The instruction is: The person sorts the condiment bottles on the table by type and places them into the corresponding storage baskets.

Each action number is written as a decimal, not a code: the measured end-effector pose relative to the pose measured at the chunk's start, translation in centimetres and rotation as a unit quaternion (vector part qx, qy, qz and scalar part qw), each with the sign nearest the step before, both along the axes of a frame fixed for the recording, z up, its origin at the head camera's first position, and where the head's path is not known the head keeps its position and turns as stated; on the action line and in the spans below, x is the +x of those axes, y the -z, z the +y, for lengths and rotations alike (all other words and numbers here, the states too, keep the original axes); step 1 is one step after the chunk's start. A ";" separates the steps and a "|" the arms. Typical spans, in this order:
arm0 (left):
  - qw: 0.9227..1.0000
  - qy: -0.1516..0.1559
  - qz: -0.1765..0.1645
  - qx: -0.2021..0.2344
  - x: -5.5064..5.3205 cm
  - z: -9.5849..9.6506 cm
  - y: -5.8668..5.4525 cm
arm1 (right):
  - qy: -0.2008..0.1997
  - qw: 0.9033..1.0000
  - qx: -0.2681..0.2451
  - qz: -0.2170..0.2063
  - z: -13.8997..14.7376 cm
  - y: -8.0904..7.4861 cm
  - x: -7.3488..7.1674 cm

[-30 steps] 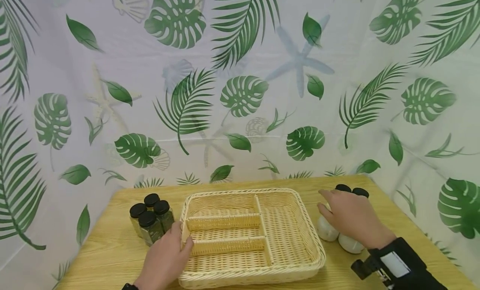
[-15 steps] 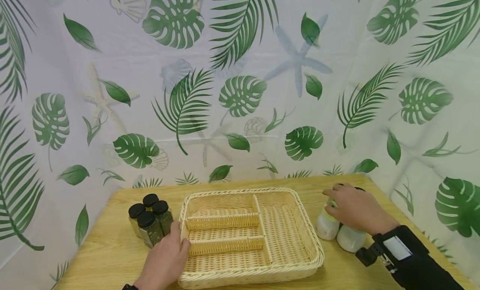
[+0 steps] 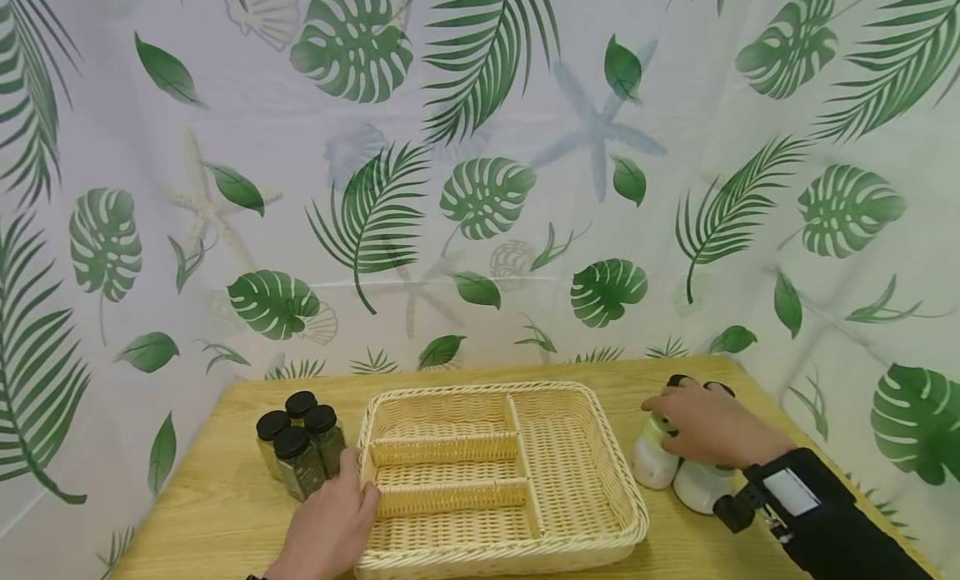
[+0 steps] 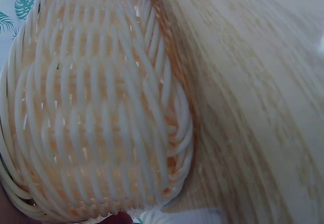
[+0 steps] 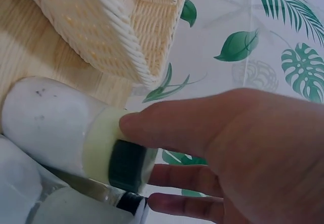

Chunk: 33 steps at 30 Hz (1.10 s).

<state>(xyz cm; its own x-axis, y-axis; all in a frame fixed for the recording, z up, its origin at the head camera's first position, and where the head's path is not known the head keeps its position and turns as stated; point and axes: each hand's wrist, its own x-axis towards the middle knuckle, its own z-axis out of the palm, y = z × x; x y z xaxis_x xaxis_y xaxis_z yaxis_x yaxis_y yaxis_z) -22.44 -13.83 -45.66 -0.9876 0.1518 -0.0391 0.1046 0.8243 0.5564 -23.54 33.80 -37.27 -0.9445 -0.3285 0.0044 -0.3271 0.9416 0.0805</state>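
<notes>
My left hand [image 3: 330, 522] grips the left rim of a pale wicker basket [image 3: 480, 387], thumb over the edge. Up close, the left wrist view shows the basket's woven outer wall [image 4: 101, 107]. At the right, my right hand [image 3: 716, 426] is over a group of bottles. Its thumb and fingers pinch the top of a white bottle [image 5: 50, 123] with a pale yellow-green neck and a dark cap. That bottle stands upright on the table in the head view. A second white bottle [image 3: 701, 488] stands beside it, partly hidden under the hand.
Several glass jars [image 3: 300, 463] with black lids and dark green contents stand close together left of the basket. Low dividers [image 3: 450, 495] split the basket into several compartments. Behind the wooden table [image 3: 202, 497] hangs a leaf-patterned white cloth [image 3: 480, 313].
My right hand has shifted slightly right and lowered its fingers onto the white bottle's top. My left hand stays on the basket rim, and the basket has hardly moved.
</notes>
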 end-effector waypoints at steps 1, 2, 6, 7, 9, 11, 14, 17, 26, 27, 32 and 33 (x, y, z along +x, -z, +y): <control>1.000 0.000 -0.001 0.001 0.0 0.0 0.1 | 0.001 1.000 -0.004 0.000 0.0 0.0 0.0; 1.000 0.001 0.000 0.001 0.0 -0.1 0.1 | 0.002 1.000 -0.007 -0.002 0.0 0.0 0.0; 1.000 0.004 -0.002 0.005 0.0 0.0 0.3 | -0.005 1.000 -0.018 -0.026 0.1 -0.3 0.1; 1.000 0.005 -0.004 0.005 0.0 0.0 0.3 | -0.005 0.999 -0.020 -0.035 0.1 -0.3 0.1; 1.000 0.007 -0.009 0.007 0.1 0.0 0.3 | -0.009 0.998 -0.027 -0.048 0.1 -0.5 0.1; 1.000 0.008 -0.010 0.008 0.1 0.1 0.4 | -0.005 0.998 -0.042 -0.055 0.2 -0.7 0.1; 1.000 0.009 -0.003 0.006 0.0 0.2 0.3 | 0.006 0.996 -0.066 -0.057 0.7 -1.3 -0.2; 1.000 0.006 -0.007 0.003 0.1 0.0 0.1 | 0.005 0.995 -0.077 -0.057 1.4 -1.6 -0.6; 1.000 -0.004 -0.024 -0.005 0.3 -0.5 -0.2 | 0.003 0.997 -0.070 -0.046 3.5 -1.5 -1.7; 1.000 -0.002 -0.022 -0.004 0.3 -0.5 -0.2 | 0.008 0.997 -0.069 -0.045 3.7 -1.5 -1.8; 1.000 0.005 -0.027 0.007 0.1 -0.2 -0.2 | 0.029 0.996 -0.057 -0.061 4.5 -1.5 -2.1; 0.999 0.006 -0.030 0.007 0.1 -0.1 -0.1 | 0.033 0.996 -0.055 -0.068 4.6 -1.5 -2.1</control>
